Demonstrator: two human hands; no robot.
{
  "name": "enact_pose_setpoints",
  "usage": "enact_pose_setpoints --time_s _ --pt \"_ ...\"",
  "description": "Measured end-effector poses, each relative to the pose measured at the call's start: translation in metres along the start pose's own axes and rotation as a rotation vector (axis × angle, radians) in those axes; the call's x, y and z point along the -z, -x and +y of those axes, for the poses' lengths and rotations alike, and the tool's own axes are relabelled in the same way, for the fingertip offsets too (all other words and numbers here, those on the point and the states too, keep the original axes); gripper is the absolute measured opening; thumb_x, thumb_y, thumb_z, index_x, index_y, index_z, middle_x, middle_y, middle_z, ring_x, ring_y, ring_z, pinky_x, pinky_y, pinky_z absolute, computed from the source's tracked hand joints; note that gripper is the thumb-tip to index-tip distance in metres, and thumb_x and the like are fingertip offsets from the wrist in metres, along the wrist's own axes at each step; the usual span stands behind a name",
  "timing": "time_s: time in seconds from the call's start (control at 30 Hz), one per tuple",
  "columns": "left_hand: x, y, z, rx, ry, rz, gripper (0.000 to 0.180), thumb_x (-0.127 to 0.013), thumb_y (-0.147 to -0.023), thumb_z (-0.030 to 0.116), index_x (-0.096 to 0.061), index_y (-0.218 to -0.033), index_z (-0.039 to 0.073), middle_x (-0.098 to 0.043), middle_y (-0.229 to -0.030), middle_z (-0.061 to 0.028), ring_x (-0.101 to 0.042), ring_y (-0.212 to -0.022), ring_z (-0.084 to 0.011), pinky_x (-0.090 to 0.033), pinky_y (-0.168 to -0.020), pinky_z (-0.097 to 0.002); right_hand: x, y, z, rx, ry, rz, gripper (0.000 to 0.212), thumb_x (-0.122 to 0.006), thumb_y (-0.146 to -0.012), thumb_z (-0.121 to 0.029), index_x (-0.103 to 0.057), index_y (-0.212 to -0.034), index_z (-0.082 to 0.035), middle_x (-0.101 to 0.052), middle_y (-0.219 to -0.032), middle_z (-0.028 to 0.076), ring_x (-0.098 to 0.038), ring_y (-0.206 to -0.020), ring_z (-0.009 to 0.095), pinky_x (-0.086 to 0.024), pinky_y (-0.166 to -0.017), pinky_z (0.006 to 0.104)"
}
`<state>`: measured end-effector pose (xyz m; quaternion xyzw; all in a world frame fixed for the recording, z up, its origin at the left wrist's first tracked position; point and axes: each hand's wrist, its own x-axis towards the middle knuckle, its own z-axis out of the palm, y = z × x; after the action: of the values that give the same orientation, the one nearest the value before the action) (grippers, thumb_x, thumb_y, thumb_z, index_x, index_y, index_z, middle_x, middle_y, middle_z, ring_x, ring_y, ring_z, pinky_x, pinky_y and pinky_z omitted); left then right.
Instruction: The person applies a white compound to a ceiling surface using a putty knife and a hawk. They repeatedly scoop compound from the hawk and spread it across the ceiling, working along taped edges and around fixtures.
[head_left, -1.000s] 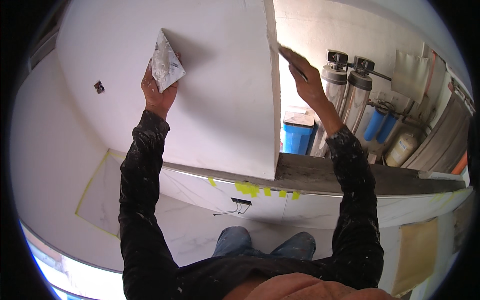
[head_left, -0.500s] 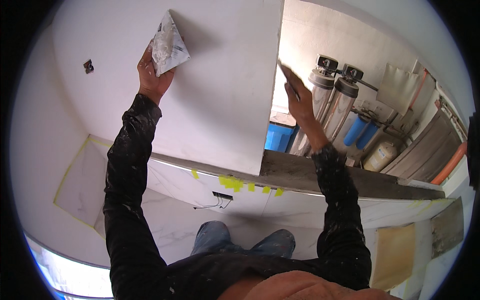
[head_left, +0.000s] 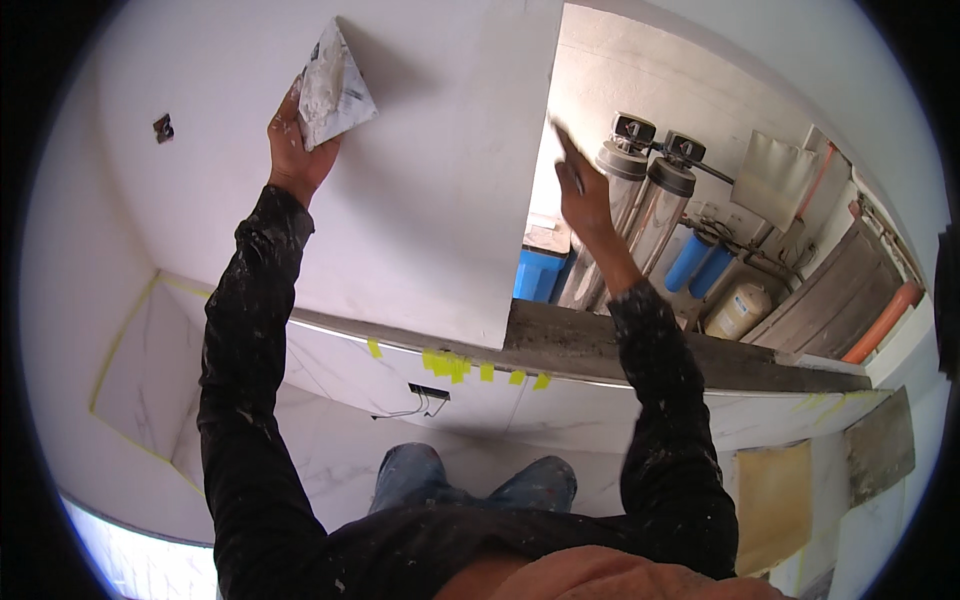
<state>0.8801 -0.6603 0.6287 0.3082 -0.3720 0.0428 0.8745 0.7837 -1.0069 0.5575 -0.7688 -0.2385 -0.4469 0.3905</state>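
My left hand (head_left: 297,158) is closed around a thin, pointed plate (head_left: 352,102) smeared with white filler (head_left: 324,85). It is raised in front of the white wall (head_left: 430,190). My right hand (head_left: 588,203) grips a narrow putty knife (head_left: 569,145), seen almost edge-on. The blade's tip points up and left, close to the vertical edge of the wall beside the opening. Whether the blade touches that edge I cannot tell. White specks cover both of my dark sleeves.
Through the opening stand tall metal filter tanks (head_left: 662,205), blue filter housings (head_left: 710,268) and a blue bin (head_left: 540,272). A rough ledge (head_left: 575,335) runs along its bottom. Below are marbled panels with yellow tape (head_left: 447,364) and a wired socket hole (head_left: 429,392). Another wall box (head_left: 163,128) is at left.
The whole scene has shifted slightly left in view. My right hand and putty knife stay near the wall edge, and the left hand keeps holding the plate much as before.
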Motion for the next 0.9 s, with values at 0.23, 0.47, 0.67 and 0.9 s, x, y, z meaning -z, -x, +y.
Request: enact_pose_setpoints --time_s 0.23,0.47,0.67,0.9 --pt "-0.007 0.004 0.005 -0.045 -0.030 -0.190 0.054 -0.044 -0.091 0.025 -0.034 -0.136 -0.003 -0.046 -0.133 -0.0201 -0.046 -0.123 -0.0340 -0.035 -0.109 -0.0410 0.029 -0.031 -0.012 0.018 -0.084 0.162 0.041 -0.045 -0.093 -0.001 -0.048 -0.133 -0.006 -0.050 -0.135 0.013 -0.045 -0.127 0.022 -0.034 -0.106 0.0311" --pt "-0.009 0.004 -0.002 -0.047 -0.049 -0.133 0.056 -0.047 -0.089 0.026 -0.035 -0.135 -0.004 -0.044 -0.133 -0.0201 -0.044 -0.124 -0.0347 -0.036 -0.108 -0.0412 0.018 -0.092 -0.057 0.276 -0.112 0.204 0.043 -0.047 -0.092 -0.003 -0.046 -0.135 -0.010 -0.049 -0.135 0.014 -0.045 -0.127 0.026 -0.036 -0.106 0.0335" --pt "0.001 -0.002 -0.004 -0.034 -0.039 0.031 0.043 -0.036 -0.095 0.028 -0.045 -0.131 0.006 -0.052 -0.130 -0.0102 -0.049 -0.121 -0.0271 -0.038 -0.105 -0.0417 -0.012 0.017 0.003 0.075 -0.145 0.082 0.049 -0.045 -0.087 0.011 -0.048 -0.133 -0.006 -0.047 -0.137 0.012 -0.043 -0.129 0.023 -0.031 -0.110 0.0344" --pt "0.001 0.000 0.001 -0.004 -0.009 -0.010 0.038 -0.039 -0.095 0.027 -0.049 -0.127 0.008 -0.056 -0.124 -0.0059 -0.053 -0.116 -0.0230 -0.042 -0.102 -0.0370 0.030 -0.039 -0.031 0.048 0.040 0.135 0.044 -0.046 -0.092 -0.004 -0.047 -0.135 -0.014 -0.053 -0.132 0.012 -0.051 -0.121 0.022 -0.039 -0.100 0.0309"
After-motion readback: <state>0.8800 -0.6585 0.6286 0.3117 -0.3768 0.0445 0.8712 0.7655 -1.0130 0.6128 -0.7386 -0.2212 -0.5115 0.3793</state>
